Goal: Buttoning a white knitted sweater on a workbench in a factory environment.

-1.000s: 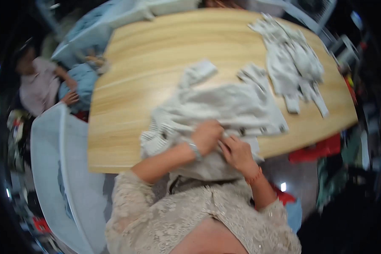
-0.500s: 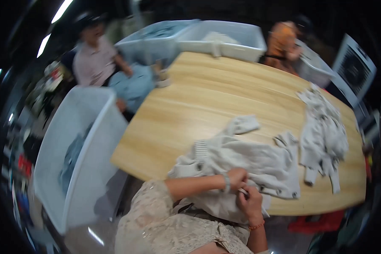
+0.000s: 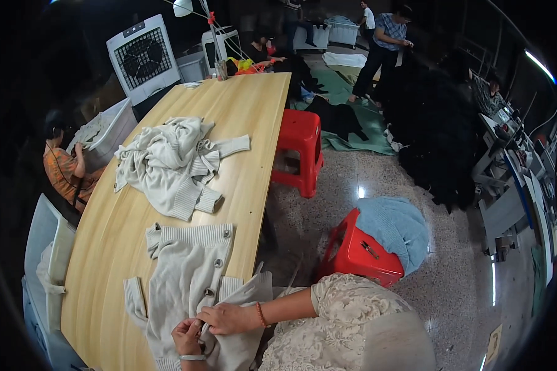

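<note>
A cream knit cardigan [image 3: 178,263] lies on the light wooden table [image 3: 99,266], its ribbed hem away from me and dark buttons along the front band. My left hand [image 3: 188,337], with a pale band at the wrist, pinches the cardigan's front band. Close against it, my right hand [image 3: 232,319], with an orange bead bracelet, also has its fingers closed on the band. Whatever sits between the fingertips is too small to make out. Beyond the cardigan lies a heap of similar cream knitwear [image 3: 167,157].
Right of the table stand a red stool [image 3: 300,151] and another red stool [image 3: 371,263] bearing thread snips [image 3: 369,249] and a blue knit garment [image 3: 395,226]. White bins [image 3: 49,238] line the left side, near a person in orange [image 3: 63,167]. Dark garments [image 3: 442,136] are heaped far right.
My view has swung to the right, bringing the stools and dark heap into sight. Both hands stay together on the cardigan's front band.
</note>
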Motion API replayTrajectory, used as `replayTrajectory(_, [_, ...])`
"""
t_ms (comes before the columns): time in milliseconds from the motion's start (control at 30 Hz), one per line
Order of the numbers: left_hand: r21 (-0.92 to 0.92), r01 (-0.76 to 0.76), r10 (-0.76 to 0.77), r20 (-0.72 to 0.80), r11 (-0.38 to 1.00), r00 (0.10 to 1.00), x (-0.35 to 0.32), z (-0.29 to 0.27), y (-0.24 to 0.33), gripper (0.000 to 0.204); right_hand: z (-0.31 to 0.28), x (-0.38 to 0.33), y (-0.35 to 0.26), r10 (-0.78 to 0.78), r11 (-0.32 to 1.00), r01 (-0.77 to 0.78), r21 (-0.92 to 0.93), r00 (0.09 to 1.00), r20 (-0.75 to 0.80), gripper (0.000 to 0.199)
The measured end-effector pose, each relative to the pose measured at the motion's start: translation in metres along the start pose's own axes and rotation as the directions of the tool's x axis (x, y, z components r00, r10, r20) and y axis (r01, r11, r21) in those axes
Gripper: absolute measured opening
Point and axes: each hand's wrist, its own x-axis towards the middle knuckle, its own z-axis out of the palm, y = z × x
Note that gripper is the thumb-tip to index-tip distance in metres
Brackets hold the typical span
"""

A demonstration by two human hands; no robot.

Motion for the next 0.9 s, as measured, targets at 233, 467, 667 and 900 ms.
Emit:
replayTrajectory(233, [0.369,-0.325,0.345,0.013,0.870,0.938,-0.038,0.016,-0.008,0.024,0.017,0.010,0.025,-0.017,0.999,0.010,0.048,0.990,0.142,0.036])
replayTrajectory(467, [0.647,-0.372,0.494,-0.008,0.665,0.869,-0.027,0.008,-0.019,0.022,0.019,0.019,0.039,-0.061,0.981,0.038,0.188,0.991,0.120,0.029])
replayTrajectory(667, [0.375,-0.271,0.327,-0.094,0.886,0.941,-0.025,0.007,-0.016,0.016,0.023,0.014,0.038,-0.055,0.981,0.033,0.192,0.993,0.108,0.027])
replayTrajectory(900, [0.389,-0.231,0.284,-0.084,0.892,0.955,-0.034,-0.006,-0.025,0.012,0.019,0.008,0.026,-0.034,0.987,0.020,0.158,0.996,0.084,0.019])
